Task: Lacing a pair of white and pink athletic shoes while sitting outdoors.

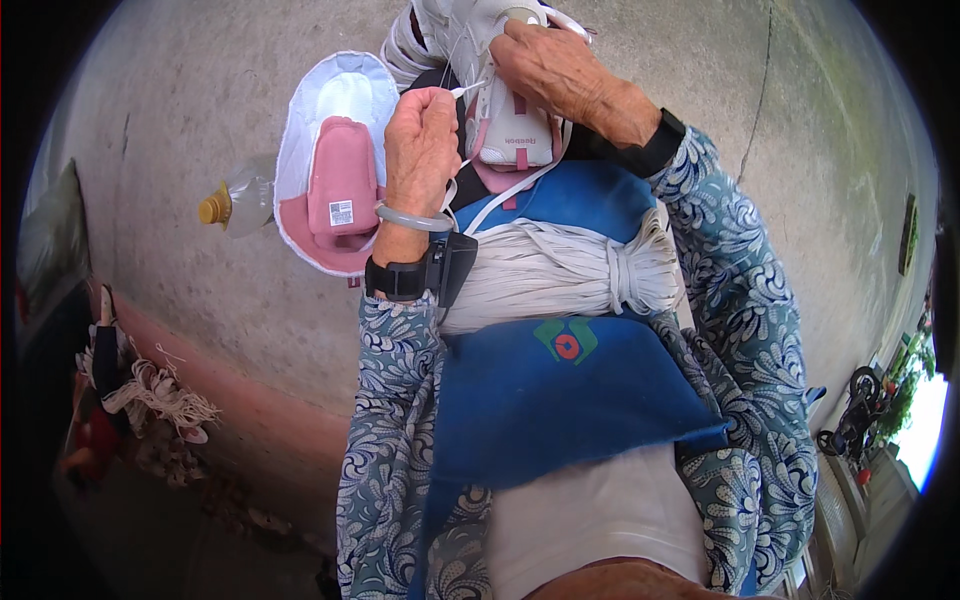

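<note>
Between my hands lies a white and pink shoe upper point(508, 135), its tongue facing me, over my lap. My left hand point(422, 140) pinches the tip end of a white shoelace point(466, 90) beside the upper's left eyelet edge. Curled over the far part of the upper is my right hand point(560, 75), closed on it; its fingertips are partly hidden. Loose lace runs from the upper down over the blue apron point(580, 400). A thick bundle of white laces point(545, 265), tied near its right end, rests across my lap.
Left of my left hand, a second white and pink shoe upper point(335, 90) lies on the concrete floor. Next to it is a clear bottle with a yellow cap point(215, 208). Loose pale cords point(165, 395) heap at lower left. A motorcycle point(858, 405) stands far right.
</note>
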The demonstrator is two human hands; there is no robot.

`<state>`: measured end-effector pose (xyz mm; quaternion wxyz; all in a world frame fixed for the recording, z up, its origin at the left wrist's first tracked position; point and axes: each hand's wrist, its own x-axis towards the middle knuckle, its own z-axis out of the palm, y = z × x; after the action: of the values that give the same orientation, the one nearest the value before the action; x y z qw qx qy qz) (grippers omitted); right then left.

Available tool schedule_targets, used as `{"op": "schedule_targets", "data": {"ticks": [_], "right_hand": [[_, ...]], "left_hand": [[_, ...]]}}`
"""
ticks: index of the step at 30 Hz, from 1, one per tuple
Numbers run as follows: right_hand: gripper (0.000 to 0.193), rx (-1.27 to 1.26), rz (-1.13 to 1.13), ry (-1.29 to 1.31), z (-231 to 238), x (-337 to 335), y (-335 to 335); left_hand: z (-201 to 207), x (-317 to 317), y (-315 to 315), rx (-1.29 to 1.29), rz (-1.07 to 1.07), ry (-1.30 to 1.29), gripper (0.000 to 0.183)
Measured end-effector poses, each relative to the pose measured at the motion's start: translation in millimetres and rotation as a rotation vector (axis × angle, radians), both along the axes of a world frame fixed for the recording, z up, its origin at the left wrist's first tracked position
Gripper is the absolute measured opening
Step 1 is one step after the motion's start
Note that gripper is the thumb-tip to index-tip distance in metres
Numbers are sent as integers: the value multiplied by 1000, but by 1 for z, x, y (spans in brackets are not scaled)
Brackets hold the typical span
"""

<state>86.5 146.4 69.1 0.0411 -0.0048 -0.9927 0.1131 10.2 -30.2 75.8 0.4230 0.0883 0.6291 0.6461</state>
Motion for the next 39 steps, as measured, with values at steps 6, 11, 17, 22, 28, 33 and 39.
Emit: {"op": "schedule_targets", "data": {"ticks": [6, 11, 17, 22, 28, 33, 39], "right_hand": [[15, -971, -268, 283, 33, -6, -34], [22, -1478, -337, 101, 46, 18, -62], [30, -1634, -485, 265, 20, 19, -54], [32, -1752, -510, 216, 13, 20, -56], [29, -1943, -497, 255, 17, 25, -57], [26, -1939, -477, 250, 17, 23, -56], [20, -1608, -488, 273, 17, 22, -52]], "left_hand": [[11, 4, 10, 134, 120, -153, 14], [7, 2, 12, 350, 212, -272, 15], [-3, 11, 17, 356, 72, -228, 15], [0, 16, 19, 264, 125, -109, 18], [8, 17, 19, 292, 139, -28, 17], [1, 17, 15, 187, 85, 40, 16], [6, 21, 18, 128, 24, 120, 21]]}}
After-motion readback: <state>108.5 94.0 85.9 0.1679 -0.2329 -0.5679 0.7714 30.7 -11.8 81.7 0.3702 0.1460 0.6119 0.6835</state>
